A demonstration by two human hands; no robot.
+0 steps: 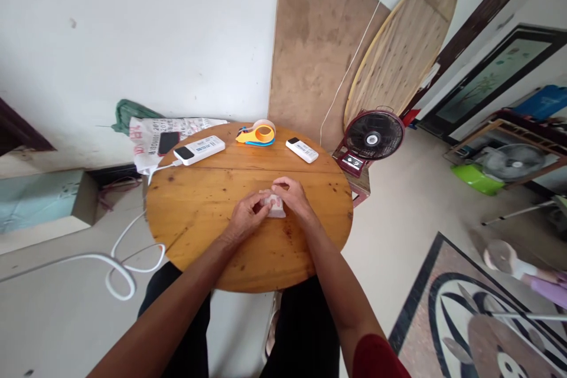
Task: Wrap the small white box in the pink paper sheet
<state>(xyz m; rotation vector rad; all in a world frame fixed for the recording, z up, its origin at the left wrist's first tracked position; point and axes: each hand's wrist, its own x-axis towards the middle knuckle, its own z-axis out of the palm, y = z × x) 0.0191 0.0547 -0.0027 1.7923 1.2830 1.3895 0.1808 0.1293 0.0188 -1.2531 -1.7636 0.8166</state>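
A small whitish packet with a reddish mark [277, 208] lies on the round wooden table [199, 230], in front of me. My left hand [250, 212] has its thumb and bent fingers closed on the packet's left side. From the right, my right hand [292, 194] reaches over the packet's far edge with curled fingers, thumb and fingertips close together there. The fingers partly cover the packet, so its far side is hidden.
A yellow and blue tape dispenser [257, 134] sits at the table's far edge, between two white devices, the left one [199, 150] cabled and the right one [302, 150] smaller. A phone [169, 143] lies on a printed sack. A fan [372, 137] stands to the right.
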